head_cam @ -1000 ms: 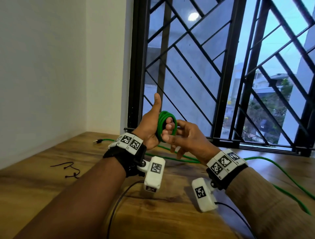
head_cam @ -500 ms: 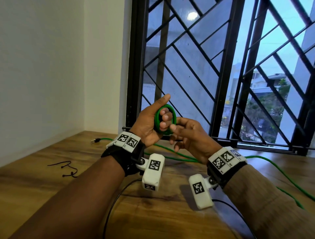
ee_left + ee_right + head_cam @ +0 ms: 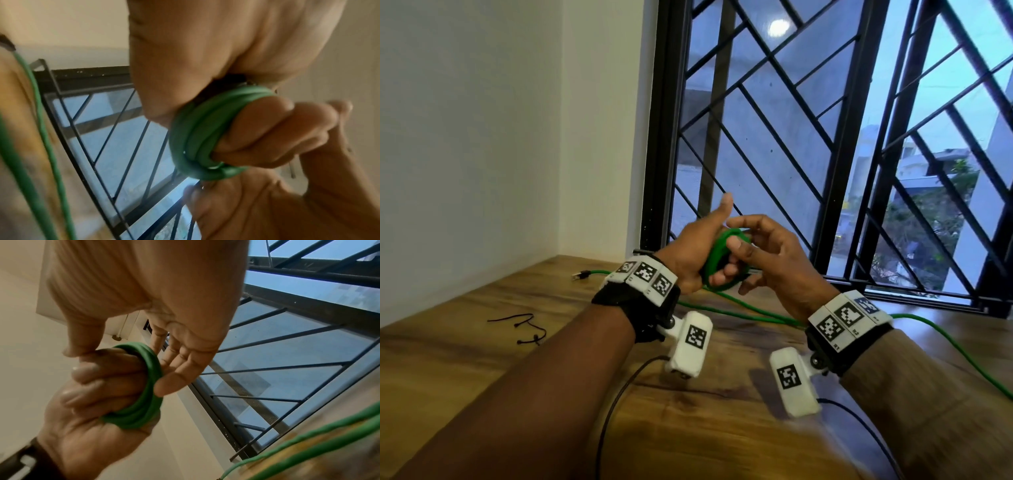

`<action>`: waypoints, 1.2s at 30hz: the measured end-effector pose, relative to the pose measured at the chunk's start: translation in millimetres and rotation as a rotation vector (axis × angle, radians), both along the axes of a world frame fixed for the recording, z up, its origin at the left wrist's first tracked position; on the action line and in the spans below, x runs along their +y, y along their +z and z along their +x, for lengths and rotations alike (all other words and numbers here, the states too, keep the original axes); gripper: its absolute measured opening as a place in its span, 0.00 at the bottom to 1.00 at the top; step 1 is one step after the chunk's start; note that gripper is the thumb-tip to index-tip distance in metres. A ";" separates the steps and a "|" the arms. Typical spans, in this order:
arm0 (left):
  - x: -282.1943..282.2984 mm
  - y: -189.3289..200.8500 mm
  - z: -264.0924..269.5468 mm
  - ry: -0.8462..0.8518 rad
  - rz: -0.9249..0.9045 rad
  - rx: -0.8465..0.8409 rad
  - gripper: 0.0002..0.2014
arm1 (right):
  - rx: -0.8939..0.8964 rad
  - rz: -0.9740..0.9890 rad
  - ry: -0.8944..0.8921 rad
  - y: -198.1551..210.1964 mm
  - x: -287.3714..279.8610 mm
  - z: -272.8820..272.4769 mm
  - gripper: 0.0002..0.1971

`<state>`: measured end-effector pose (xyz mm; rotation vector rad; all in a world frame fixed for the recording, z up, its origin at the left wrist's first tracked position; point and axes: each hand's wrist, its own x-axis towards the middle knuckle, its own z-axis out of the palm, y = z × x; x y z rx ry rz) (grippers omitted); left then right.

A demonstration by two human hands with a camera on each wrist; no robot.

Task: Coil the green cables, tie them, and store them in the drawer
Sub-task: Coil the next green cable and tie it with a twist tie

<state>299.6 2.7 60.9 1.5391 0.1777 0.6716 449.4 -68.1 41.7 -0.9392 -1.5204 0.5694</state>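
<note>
Here, left hand (image 3: 690,255) fingers curled inside green cable coil (image 3: 717,260), right hand (image 3: 774,260) thumb touching.

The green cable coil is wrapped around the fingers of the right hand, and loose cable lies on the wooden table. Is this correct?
Not quite. The coil is wrapped around the fingers of the left hand, as the right wrist view shows; the right hand only touches it. Loose cable does lie on the wooden table.

Green cable (image 3: 717,260), brown wooden table (image 3: 465,342), black window grille (image 3: 835,137).
</note>
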 end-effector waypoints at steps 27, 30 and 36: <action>-43.3 -6.4 44.0 0.415 -0.034 -0.180 0.22 | -0.254 0.519 -0.617 5.3 1.9 -0.2 0.26; -41.3 -6.4 42.3 0.446 -0.039 -0.215 0.22 | -0.271 0.512 -0.662 6.8 3.8 -2.0 0.28; -32.6 -2.5 36.3 0.435 -0.226 -0.378 0.26 | -0.114 0.180 -0.382 8.0 -1.8 -8.7 0.34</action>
